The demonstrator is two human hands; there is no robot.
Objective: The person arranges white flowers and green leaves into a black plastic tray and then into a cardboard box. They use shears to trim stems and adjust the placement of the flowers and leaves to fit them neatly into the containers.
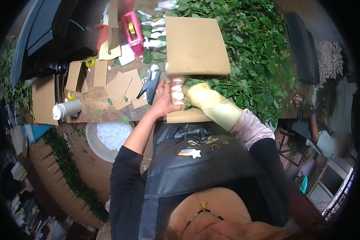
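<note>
A row of pale pink and white rose heads [177,95] lies on corrugated cardboard [198,44] at the table's near edge. The cardboard's raised upper part stands beyond the roses; its lower strip shows just in front of me. My left hand [163,99] is bare, fingers and thumb spread, resting against the left side of the blooms. On their right, my right hand [202,96] wears a pale yellow glove, its fingers curled in at the roses just behind the heads; the fingertips are partly hidden. A black stapler-like tool [150,87] lies beside my left hand.
Leafy green stems [256,52] heap over the table's right side. To the left are a pink tape dispenser [133,34], cardboard pieces [124,90] and a white cylindrical bottle [67,109]. Below stands a tub of white material [112,136]. Another person [326,142] is at far right.
</note>
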